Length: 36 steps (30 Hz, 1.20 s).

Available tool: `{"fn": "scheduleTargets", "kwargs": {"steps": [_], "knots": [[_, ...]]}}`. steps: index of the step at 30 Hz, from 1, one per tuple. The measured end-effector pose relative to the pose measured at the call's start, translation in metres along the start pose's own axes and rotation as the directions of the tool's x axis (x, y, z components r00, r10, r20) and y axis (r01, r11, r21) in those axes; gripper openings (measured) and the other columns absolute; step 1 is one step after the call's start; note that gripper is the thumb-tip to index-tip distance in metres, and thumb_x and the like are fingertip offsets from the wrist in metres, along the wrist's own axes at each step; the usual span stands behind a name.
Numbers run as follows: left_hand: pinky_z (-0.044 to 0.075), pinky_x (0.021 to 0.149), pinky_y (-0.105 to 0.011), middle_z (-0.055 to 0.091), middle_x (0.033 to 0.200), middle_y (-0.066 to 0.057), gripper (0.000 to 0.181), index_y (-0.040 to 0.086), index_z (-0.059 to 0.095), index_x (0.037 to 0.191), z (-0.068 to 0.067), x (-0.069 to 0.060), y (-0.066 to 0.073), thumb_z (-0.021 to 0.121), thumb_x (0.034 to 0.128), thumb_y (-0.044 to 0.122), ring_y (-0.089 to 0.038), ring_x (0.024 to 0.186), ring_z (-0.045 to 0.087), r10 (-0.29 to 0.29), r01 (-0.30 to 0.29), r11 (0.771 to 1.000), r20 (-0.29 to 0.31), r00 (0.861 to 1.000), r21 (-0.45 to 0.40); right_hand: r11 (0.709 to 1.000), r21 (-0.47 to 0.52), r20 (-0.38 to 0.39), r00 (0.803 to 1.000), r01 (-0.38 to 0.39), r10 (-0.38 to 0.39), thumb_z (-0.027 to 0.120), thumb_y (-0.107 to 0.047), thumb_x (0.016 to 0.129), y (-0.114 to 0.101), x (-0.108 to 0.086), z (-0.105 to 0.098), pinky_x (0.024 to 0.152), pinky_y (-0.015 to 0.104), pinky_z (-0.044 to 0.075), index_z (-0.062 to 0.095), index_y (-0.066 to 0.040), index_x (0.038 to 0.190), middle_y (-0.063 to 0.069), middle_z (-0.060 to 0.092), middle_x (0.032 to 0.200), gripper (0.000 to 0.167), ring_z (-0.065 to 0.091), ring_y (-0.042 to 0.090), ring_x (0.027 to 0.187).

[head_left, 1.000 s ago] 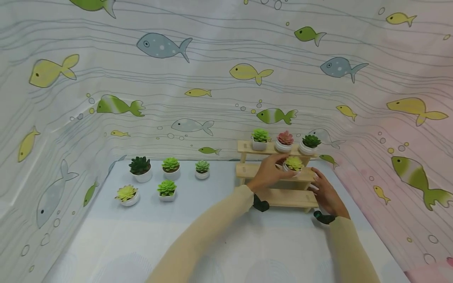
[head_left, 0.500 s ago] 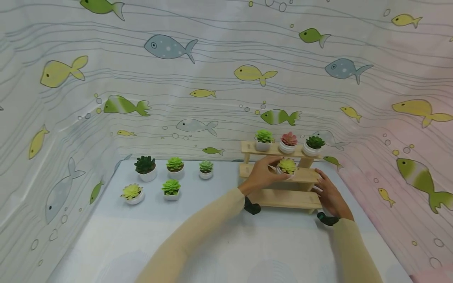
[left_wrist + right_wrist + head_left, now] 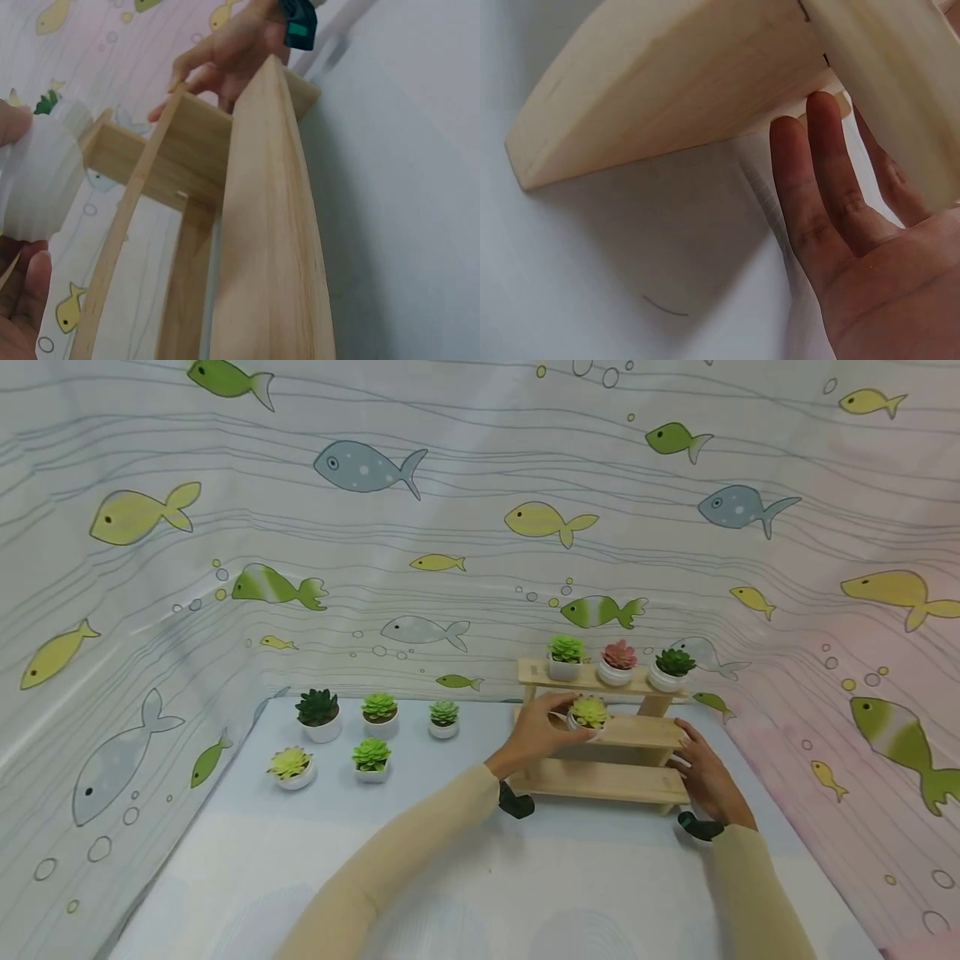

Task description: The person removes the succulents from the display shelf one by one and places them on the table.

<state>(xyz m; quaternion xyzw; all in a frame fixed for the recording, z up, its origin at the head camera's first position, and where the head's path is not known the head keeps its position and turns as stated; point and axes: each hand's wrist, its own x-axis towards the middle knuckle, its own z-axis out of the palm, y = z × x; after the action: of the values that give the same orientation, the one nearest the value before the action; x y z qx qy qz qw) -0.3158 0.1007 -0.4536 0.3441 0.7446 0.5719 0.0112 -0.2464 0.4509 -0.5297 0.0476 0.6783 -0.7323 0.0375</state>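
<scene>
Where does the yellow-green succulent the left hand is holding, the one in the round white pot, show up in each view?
Head: right of centre, the yellow-green succulent in a round white pot, in the left hand.
Left wrist: at the left edge, mainly its white pot.
Right wrist: not in it.
Shared landmark: the pale wooden three-tier stand, at least partly visible in all three.

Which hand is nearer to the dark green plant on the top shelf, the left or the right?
Right. The right hand is at the right end of the middle shelf, below and in front of the dark green plant; the left hand, holding a yellow plant, is farther left.
</scene>
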Motion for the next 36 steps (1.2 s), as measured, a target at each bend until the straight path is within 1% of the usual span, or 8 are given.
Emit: {"fn": "scheduleTargets", "kwargs": {"steps": [6,9,11,14,19,22,29,36], "knots": [[0.056,0.084,-0.023,0.062,0.123,0.003,0.069,0.014,0.059,0.145,-0.010,-0.008,0.001,0.086,0.0856,0.035,-0.010,0.102,0.064,-0.003,0.003,1.000,0.002,1.000,0.017,1.000,-0.021,0.026,0.999,0.021,-0.020,0.039,-0.043,0.112,0.002,0.001,-0.003,0.090,0.029,0.051,0.012,-0.041,0.164,0.010,0.024,0.159,0.058,0.040,0.031,0.135],[0.056,0.084,-0.023,0.062,0.121,0.004,0.069,0.015,0.059,0.146,-0.015,-0.013,0.002,0.086,0.0858,0.037,-0.010,0.101,0.064,-0.012,0.012,0.999,-0.004,1.000,0.037,1.000,-0.016,0.029,0.999,0.015,-0.015,0.040,-0.044,0.112,0.002,0.002,-0.002,0.089,0.028,0.052,0.015,-0.043,0.163,0.012,0.019,0.162,0.057,0.033,0.037,0.140],[0.057,0.083,-0.024,0.062,0.120,0.003,0.069,0.015,0.059,0.146,-0.019,-0.016,0.001,0.086,0.0859,0.038,-0.010,0.099,0.065,-0.012,0.012,0.999,-0.011,1.000,0.043,1.000,-0.018,0.037,0.999,0.014,-0.013,0.039,-0.044,0.112,0.001,0.002,-0.001,0.089,0.028,0.051,0.012,-0.041,0.164,0.015,0.015,0.164,0.059,0.026,0.043,0.144],[0.057,0.083,-0.025,0.062,0.119,0.004,0.069,0.014,0.059,0.146,-0.025,-0.020,0.000,0.085,0.0862,0.037,-0.010,0.096,0.066,-0.015,0.016,0.999,-0.024,1.000,0.045,1.000,-0.013,0.035,0.999,0.011,-0.010,0.040,-0.044,0.112,0.000,0.002,0.000,0.089,0.028,0.051,0.010,-0.039,0.165,0.016,0.014,0.165,0.062,0.022,0.046,0.146],[0.057,0.084,-0.025,0.062,0.118,0.006,0.065,0.021,0.061,0.143,-0.035,-0.029,-0.004,0.085,0.0857,0.040,-0.008,0.096,0.066,-0.044,0.047,0.997,-0.051,0.998,0.055,1.000,-0.007,0.036,0.999,0.012,-0.012,0.041,-0.043,0.112,-0.001,0.000,-0.001,0.088,0.027,0.051,0.013,-0.041,0.164,0.013,0.019,0.162,0.059,0.033,0.037,0.139],[0.056,0.084,-0.026,0.063,0.117,0.006,0.066,0.021,0.061,0.143,-0.041,-0.034,-0.006,0.085,0.0855,0.042,-0.009,0.096,0.065,-0.051,0.055,0.996,-0.063,0.997,0.067,1.000,0.005,0.046,0.999,0.017,-0.017,0.042,-0.041,0.112,-0.001,0.001,-0.002,0.089,0.028,0.052,0.016,-0.042,0.163,0.011,0.023,0.159,0.057,0.037,0.033,0.135],[0.056,0.091,-0.041,0.063,0.123,0.003,0.069,0.015,0.059,0.145,-0.053,-0.046,-0.012,0.085,0.0861,0.039,-0.013,0.101,0.064,-0.039,0.044,0.997,-0.070,0.997,0.068,1.000,0.001,0.049,0.999,0.009,-0.009,0.040,-0.041,0.112,0.002,0.002,-0.004,0.088,0.027,0.052,0.011,-0.041,0.164,0.015,0.015,0.163,0.060,0.025,0.044,0.144],[0.056,0.091,-0.038,0.063,0.122,0.003,0.068,0.013,0.061,0.143,-0.065,-0.059,-0.022,0.085,0.0860,0.041,-0.012,0.102,0.063,-0.026,0.038,0.991,-0.095,0.995,0.125,0.999,0.007,0.073,0.996,0.040,-0.041,0.038,-0.039,0.113,0.004,0.001,-0.006,0.089,0.027,0.052,0.006,-0.036,0.166,0.009,0.019,0.161,0.062,0.042,0.022,0.130]]}}
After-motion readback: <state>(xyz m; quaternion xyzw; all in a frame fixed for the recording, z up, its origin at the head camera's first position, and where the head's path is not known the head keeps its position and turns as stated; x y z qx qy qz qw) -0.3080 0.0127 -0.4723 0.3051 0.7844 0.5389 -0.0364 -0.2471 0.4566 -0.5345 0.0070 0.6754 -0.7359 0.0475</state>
